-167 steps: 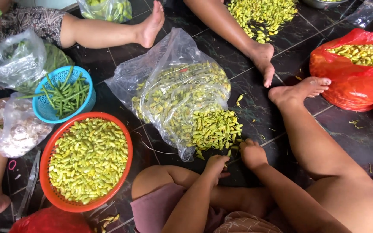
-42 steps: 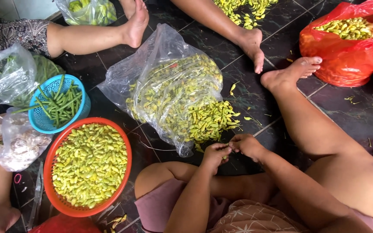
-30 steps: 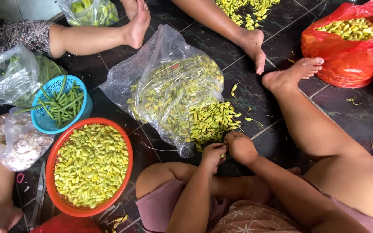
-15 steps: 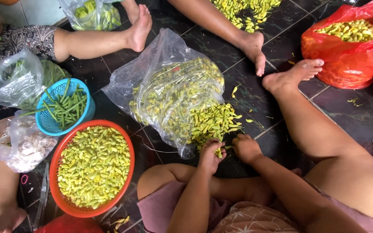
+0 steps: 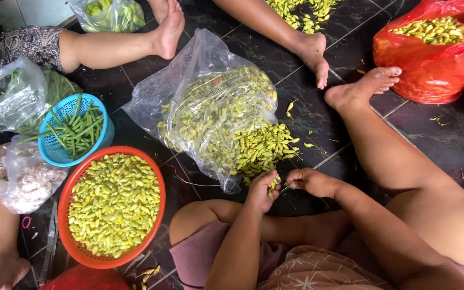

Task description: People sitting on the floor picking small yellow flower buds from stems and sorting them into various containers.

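Dark tiled floor (image 5: pixel 447 139), person seated on it, legs spread around the work area.

Biggest item: clear plastic bag (image 5: pixel 216 102) lying open-mouthed toward the person, full of small yellow-green chili peppers (image 5: pixel 259 150) that spill out of the mouth onto the floor right in front of both hands.

Orange round basket (image 5: pixel 76 247) at the person's left, filled with more of the same yellow-green chilies, well apart from the hands.

Red plastic bag (image 5: pixel 430 75) at top right, open, holding more yellow-green chilies, just beside the person's right foot (image 5: pixel 361 88).

Blue basket (image 5: pixel 55 153) with long green chilies, just above the orange basket and touching its rim area. Two more clear bags at far left: upper one (image 5: pixel 12 96) with green contents, lower one (image 5: pixel 17 177) with pale contents, can't tell what kind.

Other people's bare feet at top: one (image 5: pixel 170 29) near the top of the big bag, another (image 5: pixel 315 53) right of it.

Left hand (image 5: pixel 261 190): fingers curled around a small bunch of chilies, tips sticking out at the top, touching the edge of the spilled pile.

Right hand (image 5: pixel 310 180): fingers pinched narrow near the left hand's bunch; whether it grips a stem or chili, can't tell, too small. Hands just beside each other, not clearly touching.

Loose bits and stems scattered on the floor near the pile.
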